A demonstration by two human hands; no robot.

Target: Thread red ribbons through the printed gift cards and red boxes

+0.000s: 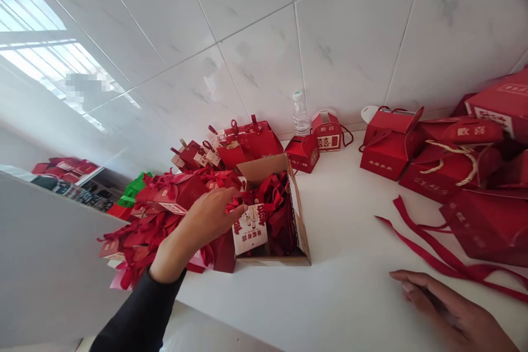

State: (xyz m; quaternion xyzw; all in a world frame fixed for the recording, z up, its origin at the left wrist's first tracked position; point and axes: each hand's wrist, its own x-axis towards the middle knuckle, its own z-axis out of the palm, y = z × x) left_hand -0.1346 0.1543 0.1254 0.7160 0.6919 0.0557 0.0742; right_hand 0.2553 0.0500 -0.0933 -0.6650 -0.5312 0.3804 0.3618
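My left hand (pixel 216 210) reaches over a brown cardboard box (pixel 303 231), its thumb and fingers closed at the red ribbon loop of a small white-and-red printed gift box (pixel 251 232). That gift box sits at the carton's left side, its printed face turned up. More dark red ribbon-topped pieces (pixel 282 214) fill the carton. Low on the right, my right hand (pixel 451 313) hovers by the table with loosely bent fingers and nothing in them. Nearest to it is a long red ribbon (pixel 437 256) lying on the white table (pixel 342 242).
Red gift boxes (pixel 177 192) with ribbons crowd the table's left. Other red boxes (pixel 445 170) with cord handles stand at right. A clear plastic bottle (pixel 300 115) and two small red boxes (pixel 303 153) are by the tiled wall (pixel 346 38). A green item (pixel 134 190) lies far left.
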